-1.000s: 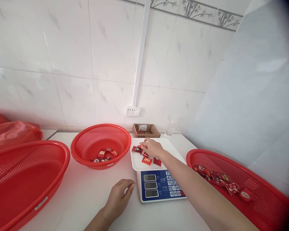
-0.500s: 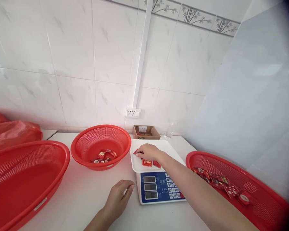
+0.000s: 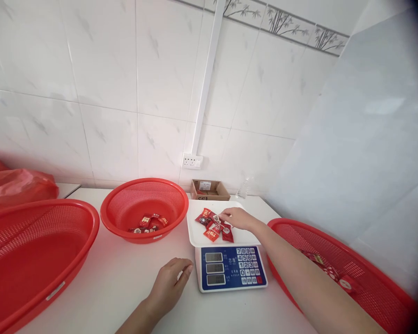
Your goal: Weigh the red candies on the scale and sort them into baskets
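Our left hand (image 3: 169, 287) lies loosely curled, empty, at 8 o'clock of the digital scale (image 3: 230, 274) | our right hand (image 3: 238, 218) touches red candy packets (image 3: 214, 226) on its tray (image 3: 195, 237), grip unclear | mesh basket (image 3: 144, 204) at 10 o'clock.

Scale (image 3: 230, 269) in the middle of the bench (image 3: 118, 283), baskets around.
On its pan, sweets (image 3: 214, 225); at 12 o'clock behind it, a box (image 3: 210, 189); at 10 o'clock, a round basket (image 3: 125, 204); at 9 o'clock, a big basket (image 3: 28, 260); at 3 o'clock, a third basket (image 3: 376, 283).
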`<action>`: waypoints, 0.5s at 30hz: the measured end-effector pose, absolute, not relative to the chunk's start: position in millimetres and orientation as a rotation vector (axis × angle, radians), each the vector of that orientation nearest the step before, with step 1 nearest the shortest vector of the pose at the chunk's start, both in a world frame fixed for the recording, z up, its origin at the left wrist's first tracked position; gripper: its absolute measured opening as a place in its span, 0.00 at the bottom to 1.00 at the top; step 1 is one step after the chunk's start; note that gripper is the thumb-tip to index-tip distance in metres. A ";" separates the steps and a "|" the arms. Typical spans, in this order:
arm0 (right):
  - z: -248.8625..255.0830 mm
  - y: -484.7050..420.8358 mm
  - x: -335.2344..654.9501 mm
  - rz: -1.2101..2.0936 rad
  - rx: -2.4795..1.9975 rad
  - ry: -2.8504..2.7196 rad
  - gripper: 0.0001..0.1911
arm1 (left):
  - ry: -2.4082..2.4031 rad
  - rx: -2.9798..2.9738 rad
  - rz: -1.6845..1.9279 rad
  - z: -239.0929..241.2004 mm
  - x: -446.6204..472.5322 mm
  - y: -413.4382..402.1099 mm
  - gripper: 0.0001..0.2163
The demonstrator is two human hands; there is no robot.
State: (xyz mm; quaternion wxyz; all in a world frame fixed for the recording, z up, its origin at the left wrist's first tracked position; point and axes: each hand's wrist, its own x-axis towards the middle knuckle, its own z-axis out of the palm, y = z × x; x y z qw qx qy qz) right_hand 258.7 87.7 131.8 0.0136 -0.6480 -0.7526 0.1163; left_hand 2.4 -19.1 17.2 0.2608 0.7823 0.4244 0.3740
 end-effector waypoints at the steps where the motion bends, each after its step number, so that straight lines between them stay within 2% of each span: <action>1: 133.8 84.3 262.1 0.379 -2.036 -2.336 0.19 | 1.148 2.118 1.012 17.2 2.4 -19.2 0.11; 6: 134.8 65.6 270.4 0.509 -2.054 -2.385 0.09 | 1.122 2.131 1.018 14.4 2.9 -19.8 0.11; 11: 136.2 36.7 275.4 0.527 -1.860 -2.151 0.16 | 1.150 2.120 1.022 12.7 1.4 -17.6 0.12; 15: 139.4 3.6 314.1 0.324 -1.925 -1.826 0.18 | 1.190 2.088 1.025 13.7 0.6 -16.5 0.12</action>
